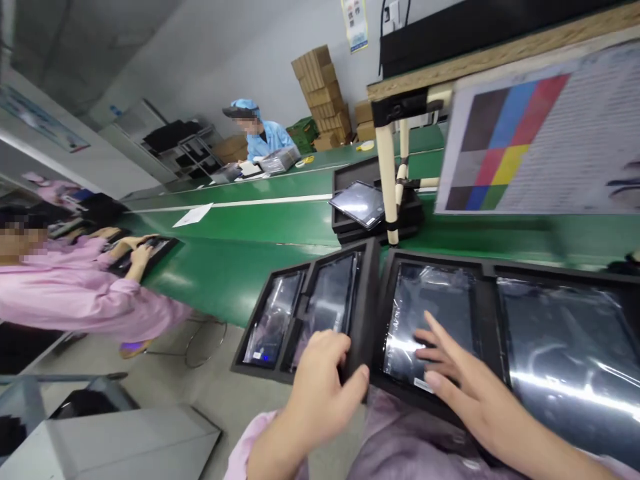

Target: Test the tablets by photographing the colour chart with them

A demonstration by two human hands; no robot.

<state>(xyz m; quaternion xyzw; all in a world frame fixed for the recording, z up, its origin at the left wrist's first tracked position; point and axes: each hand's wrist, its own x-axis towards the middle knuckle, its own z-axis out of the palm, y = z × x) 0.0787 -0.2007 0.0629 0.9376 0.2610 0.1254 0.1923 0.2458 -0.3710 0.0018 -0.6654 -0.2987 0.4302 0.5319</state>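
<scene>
Two black foam trays stand side by side at the bench edge, each with two flat tablets in its compartments. My left hand [323, 380] is closed on the near edge of the left foam tray [367, 287], with fingers bent over it and thumb on the dark foam. Part of the nearer tablet [330, 293] in that tray is behind this hand. Fingers spread, my right hand [460, 380] hovers over or lightly touches a film-covered tablet [430, 300] in the right foam tray [487, 293]; contact is unclear. Another shiny tablet [565, 347] lies farther right.
Behind the trays, a tablet [357, 203] rests on stacked black trays [345, 233] beside a pale post [387, 173]. A colour chart sheet [500, 140] hangs at right. Co-workers in pink [90, 287] and blue [273, 137] sit along the green bench [220, 267]. A grey cabinet [130, 440] stands lower left.
</scene>
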